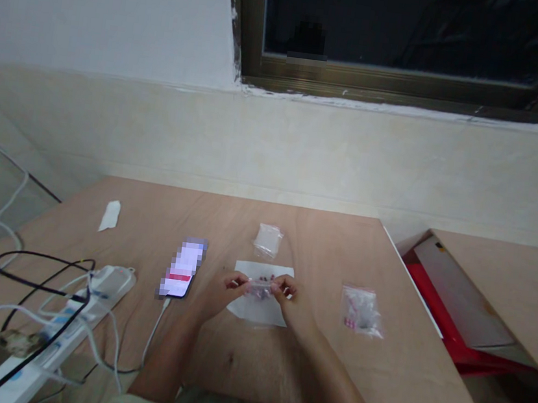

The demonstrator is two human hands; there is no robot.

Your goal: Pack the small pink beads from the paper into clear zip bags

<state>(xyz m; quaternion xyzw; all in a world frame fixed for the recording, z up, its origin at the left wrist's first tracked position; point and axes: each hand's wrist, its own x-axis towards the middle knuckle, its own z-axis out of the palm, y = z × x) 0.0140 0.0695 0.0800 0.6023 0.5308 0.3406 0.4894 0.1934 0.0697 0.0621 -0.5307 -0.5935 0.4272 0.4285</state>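
Both my hands meet over a white sheet of paper (pixel 260 308) on the wooden table (pixel 332 248). My left hand (pixel 227 288) and my right hand (pixel 290 293) each pinch one end of a small clear plastic bag (pixel 259 286) with tiny dark pink pieces inside. A few loose dark pieces (pixel 267 277) lie on the paper just beyond the bag.
A pile of empty clear bags (pixel 267 239) lies behind the paper, a pile of filled bags (pixel 361 311) to the right. A phone (pixel 182 269) on a charging cable, a power strip (pixel 62 326) with tangled cords and a paper scrap (pixel 110 215) sit left. A red stool (pixel 449 328) stands right.
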